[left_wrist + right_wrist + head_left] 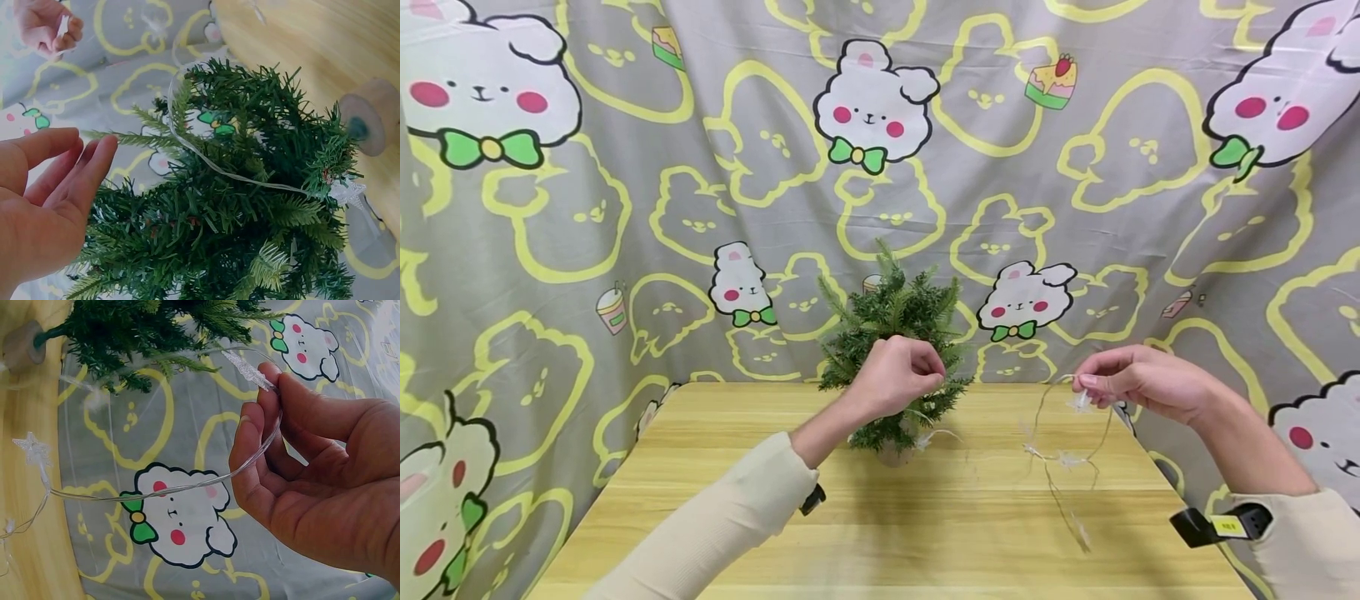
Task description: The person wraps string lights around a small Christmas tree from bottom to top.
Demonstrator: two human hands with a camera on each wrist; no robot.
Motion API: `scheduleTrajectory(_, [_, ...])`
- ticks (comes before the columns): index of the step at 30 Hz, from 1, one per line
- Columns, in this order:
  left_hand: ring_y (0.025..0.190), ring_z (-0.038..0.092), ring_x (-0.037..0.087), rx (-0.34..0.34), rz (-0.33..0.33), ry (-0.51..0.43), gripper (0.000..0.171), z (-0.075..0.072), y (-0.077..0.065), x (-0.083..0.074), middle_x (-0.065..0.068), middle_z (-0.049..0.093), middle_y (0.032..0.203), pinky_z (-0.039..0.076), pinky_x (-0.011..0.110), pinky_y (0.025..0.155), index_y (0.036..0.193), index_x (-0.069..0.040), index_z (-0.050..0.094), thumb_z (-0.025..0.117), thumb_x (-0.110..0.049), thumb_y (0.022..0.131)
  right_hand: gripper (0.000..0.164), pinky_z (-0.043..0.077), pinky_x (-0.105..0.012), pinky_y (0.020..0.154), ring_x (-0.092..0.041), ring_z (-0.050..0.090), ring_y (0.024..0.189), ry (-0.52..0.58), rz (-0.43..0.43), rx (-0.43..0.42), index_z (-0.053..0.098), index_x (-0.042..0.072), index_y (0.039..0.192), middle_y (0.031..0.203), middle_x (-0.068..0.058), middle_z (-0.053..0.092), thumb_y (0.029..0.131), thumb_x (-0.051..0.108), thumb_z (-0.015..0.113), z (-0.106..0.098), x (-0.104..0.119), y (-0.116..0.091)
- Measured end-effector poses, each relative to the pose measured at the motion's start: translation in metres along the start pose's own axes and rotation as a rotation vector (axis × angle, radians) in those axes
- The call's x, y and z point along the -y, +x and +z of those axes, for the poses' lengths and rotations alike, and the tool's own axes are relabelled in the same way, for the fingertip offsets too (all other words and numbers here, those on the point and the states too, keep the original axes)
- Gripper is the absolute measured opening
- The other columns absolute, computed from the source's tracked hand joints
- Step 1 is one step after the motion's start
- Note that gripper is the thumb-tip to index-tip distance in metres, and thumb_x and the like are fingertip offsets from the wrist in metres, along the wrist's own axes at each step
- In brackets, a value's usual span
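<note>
A small artificial Christmas tree [898,304] stands on a round wooden base [892,455]. My left hand [901,377] is in front of its upper branches, fingers loosely bent. In the left wrist view those fingers are right at a light-green branch tip [128,139], with nothing seen gripped. A string of clear star lights [219,167] crosses the tree, one star [345,190] lying at its lower foliage. Right of the tree, my right hand [1157,385] pinches the light string beside a star [247,370]. From there the wire [187,485] loops down toward another star [31,450].
The wood-grain table [760,500] is under the tree. Behind and on both sides hangs a grey curtain [805,225] with rabbit prints. More of the light string [1063,500] dangles over the table's right part. Black straps [1221,525] show at both wrists.
</note>
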State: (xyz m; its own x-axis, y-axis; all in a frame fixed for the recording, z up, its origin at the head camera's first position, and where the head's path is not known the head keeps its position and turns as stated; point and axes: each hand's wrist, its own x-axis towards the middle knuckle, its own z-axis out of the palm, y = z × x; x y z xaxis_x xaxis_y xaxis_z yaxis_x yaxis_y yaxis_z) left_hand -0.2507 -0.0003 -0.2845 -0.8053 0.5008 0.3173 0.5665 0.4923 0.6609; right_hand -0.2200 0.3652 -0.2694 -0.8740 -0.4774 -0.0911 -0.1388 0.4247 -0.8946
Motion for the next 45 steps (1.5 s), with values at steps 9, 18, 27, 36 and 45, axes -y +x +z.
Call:
scheduleTrajectory(9, [0.075, 0.071, 0.006, 0.081, -0.069, -0.050, 0.011, -0.009, -0.003, -0.006, -0.004, 0.078, 0.090, 0.060, 0.031, 0.073, 0.103, -0.019, 0.077, 0.074, -0.019, 0.093, 0.019, 0.056, -0.030, 0.078, -0.016, 0.064, 0.085, -0.020, -0.004, -0.007, 0.069, -0.001, 0.109, 0.099, 0.001, 0.069, 0.103, 0.012, 0.055, 0.003, 0.006, 0.002])
scheduleTrajectory(18, [0.075, 0.074, 0.019, 0.208, -0.084, -0.210, 0.017, -0.008, 0.001, -0.030, -0.003, 0.078, 0.094, 0.062, 0.033, 0.071, 0.111, -0.016, 0.076, 0.072, -0.021, 0.095, 0.020, 0.055, -0.031, 0.079, -0.020, 0.062, 0.083, -0.034, -0.033, 0.047, 0.068, 0.001, 0.107, 0.096, -0.002, 0.069, 0.104, 0.014, 0.054, 0.019, 0.029, 0.016])
scheduleTrajectory(27, [0.075, 0.073, 0.014, 0.250, -0.106, -0.274, 0.019, 0.013, 0.021, -0.045, 0.001, 0.078, 0.097, 0.061, 0.027, 0.068, 0.112, -0.013, 0.075, 0.073, -0.021, 0.095, 0.020, 0.055, -0.033, 0.081, -0.021, 0.062, 0.083, 0.007, -0.029, 0.060, 0.069, -0.001, 0.105, 0.094, -0.001, 0.069, 0.103, 0.016, 0.058, 0.033, 0.042, 0.036])
scheduleTrajectory(36, [0.068, 0.073, 0.019, 0.241, -0.105, -0.166, 0.003, 0.024, 0.038, -0.052, 0.001, 0.073, 0.077, 0.060, 0.026, 0.059, 0.093, -0.010, 0.076, 0.075, -0.012, 0.092, 0.023, 0.055, -0.032, 0.079, -0.019, 0.060, 0.081, 0.024, -0.010, 0.046, 0.066, -0.006, 0.107, 0.093, -0.002, 0.068, 0.102, 0.015, 0.060, 0.034, 0.039, 0.040])
scheduleTrajectory(45, [0.067, 0.073, 0.024, 0.216, -0.060, -0.052, 0.013, 0.016, 0.050, -0.062, 0.009, 0.074, 0.076, 0.059, 0.024, 0.056, 0.079, -0.010, 0.070, 0.070, -0.003, 0.090, 0.020, 0.056, -0.032, 0.078, -0.016, 0.062, 0.081, 0.040, 0.021, 0.001, 0.070, -0.001, 0.108, 0.094, -0.002, 0.070, 0.101, 0.015, 0.062, 0.028, 0.043, 0.043])
